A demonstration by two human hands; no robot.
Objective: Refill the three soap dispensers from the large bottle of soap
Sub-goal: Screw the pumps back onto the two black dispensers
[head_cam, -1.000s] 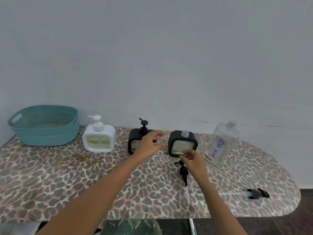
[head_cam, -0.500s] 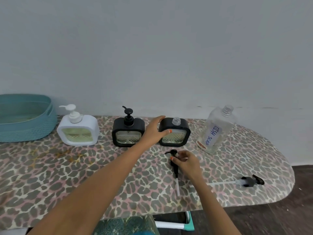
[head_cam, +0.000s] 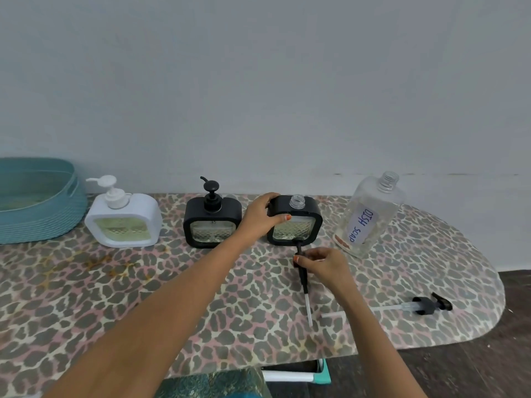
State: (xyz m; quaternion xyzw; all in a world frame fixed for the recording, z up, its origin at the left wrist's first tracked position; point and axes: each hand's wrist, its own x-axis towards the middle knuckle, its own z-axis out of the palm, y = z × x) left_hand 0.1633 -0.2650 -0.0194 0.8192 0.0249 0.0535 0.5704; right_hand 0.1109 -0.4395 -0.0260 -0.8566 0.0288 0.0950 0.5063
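A teal ribbed basket (head_cam: 43, 219) sits at the far left of the table (head_cam: 86, 297), cut off by the edge of the view; its inside looks pale and dull, and what it holds cannot be told; the table has a rounded right end and is covered in a leopard-spot cloth of grey, pink and cream, with a few yellowish-orange marks (head_cam: 100, 262) on the left half; a plain pale grey wall (head_cam: 258, 81) rises behind it, with a thin dark scuff line (head_cam: 431, 174) low on the right; dark wooden floor (head_cam: 474, 369) shows past the rounded end; below the near edge, a white bar with a teal end (head_cam: 298, 376) and some teal patterned fabric (head_cam: 218, 383).
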